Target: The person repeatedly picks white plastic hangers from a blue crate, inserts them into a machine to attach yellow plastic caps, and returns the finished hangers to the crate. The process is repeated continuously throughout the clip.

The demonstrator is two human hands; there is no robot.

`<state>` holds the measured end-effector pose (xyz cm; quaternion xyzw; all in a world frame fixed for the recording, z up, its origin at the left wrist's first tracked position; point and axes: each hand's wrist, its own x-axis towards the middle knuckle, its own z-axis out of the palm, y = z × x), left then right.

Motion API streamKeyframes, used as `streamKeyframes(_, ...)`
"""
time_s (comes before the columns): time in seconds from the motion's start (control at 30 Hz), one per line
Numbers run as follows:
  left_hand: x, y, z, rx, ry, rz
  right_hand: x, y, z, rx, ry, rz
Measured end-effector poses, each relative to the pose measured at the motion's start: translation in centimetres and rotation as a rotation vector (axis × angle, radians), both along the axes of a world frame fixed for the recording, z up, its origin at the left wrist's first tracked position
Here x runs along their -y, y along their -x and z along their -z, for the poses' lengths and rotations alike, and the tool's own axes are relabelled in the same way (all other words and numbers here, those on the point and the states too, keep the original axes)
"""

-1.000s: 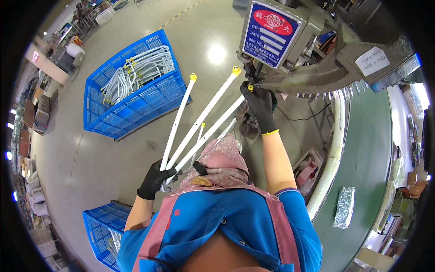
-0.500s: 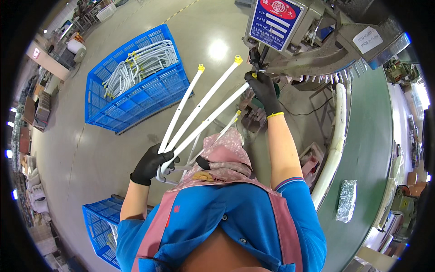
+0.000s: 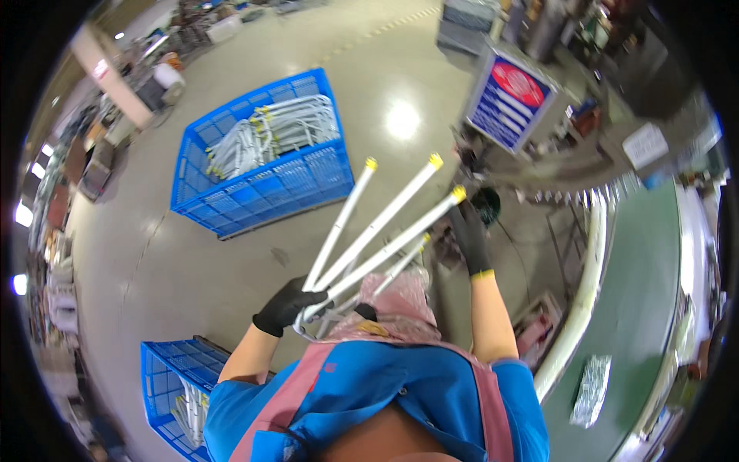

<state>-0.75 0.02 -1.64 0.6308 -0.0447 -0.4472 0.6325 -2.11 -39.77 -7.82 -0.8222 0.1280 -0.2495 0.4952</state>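
"Well, what lies leftmost?"

"Blue crate point(image 3: 167, 362), behind and left of the left hand point(image 3: 289, 306); white tubing point(image 3: 190, 412) inside. Second crate point(image 3: 269, 194), ahead of that hand, heaped with similar pieces point(image 3: 300, 125). Parked near, I'd guess, to spare steps."

"The left hand itself?"

"Gloved, closed around the white tube frame point(image 3: 371, 229) at its bent near end. Probably steers all the tubes from one spot."

"Frame's lie?"

"Long axis runs from that hand away from the body, slanting rightward. Tubes fan; yellow caps point(image 3: 459, 193) lead, pointing forward."

"Right hand point(image 3: 468, 235)?"

"At the rightmost long tube's capped end. Fingers partly hidden; can't tell whether they grip. Perhaps there to steady it."

"Past that?"

"Grey machine point(image 3: 570, 164), ahead and right of the right hand; green surface point(image 3: 635, 308) farther right, silvery packet point(image 3: 591, 391) on it."
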Motion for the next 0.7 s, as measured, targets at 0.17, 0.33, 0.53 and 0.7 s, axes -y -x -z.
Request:
streamKeyframes(0.17,-0.1,0.1,0.1,-0.022,0.013,0.037,-0.9,4.1,2.2,-0.192,-0.093,0.095)
streamKeyframes(0.33,-0.1,0.2,0.0,0.045,0.055,0.048,-0.3,6.9,5.9,-0.245,-0.146,0.078)
streamKeyframes(0.53,0.1,1.6,-2.5,0.233,0.13,0.021,-1.7,6.2,9.4,-0.291,-0.286,-0.065)
streamKeyframes(0.7,-1.1,3.2,-5.7,0.324,0.122,-0.06,-5.0,5.1,10.0,-0.383,-0.301,-0.214)
